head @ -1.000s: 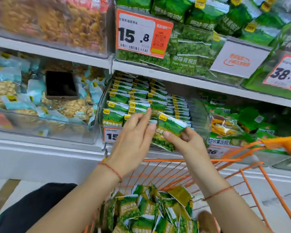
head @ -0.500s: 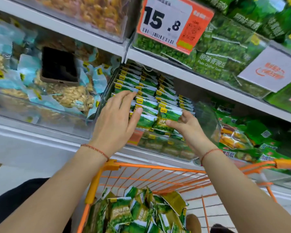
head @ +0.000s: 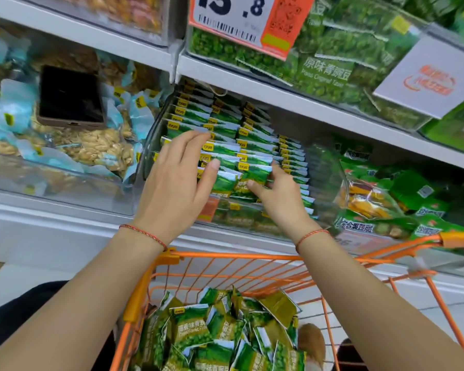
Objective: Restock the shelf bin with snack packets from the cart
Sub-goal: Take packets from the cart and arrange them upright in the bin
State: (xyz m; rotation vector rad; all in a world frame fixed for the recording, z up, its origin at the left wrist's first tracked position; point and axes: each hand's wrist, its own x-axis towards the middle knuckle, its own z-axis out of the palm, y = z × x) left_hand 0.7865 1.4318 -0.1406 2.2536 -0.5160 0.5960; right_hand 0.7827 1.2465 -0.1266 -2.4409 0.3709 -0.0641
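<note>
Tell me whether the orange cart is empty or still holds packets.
Still holds packets. A loose heap of green pea packets lies inside the orange cart, below both hands at the shelf bin.

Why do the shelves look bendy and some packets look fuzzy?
Head view: the wide-angle lens bows the white shelf edge; green snack packets in the clear shelf bin look sharp, while the bags at far right smear with blur; light glares on the clear bin wall.

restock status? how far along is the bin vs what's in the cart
Done: the shelf bin already holds several neat rows of green packets. In hand: the right hand is setting one packet into the front row, and the left hand is open against the row beside it. Left: a loose pile of packets sits in the orange cart.
</note>
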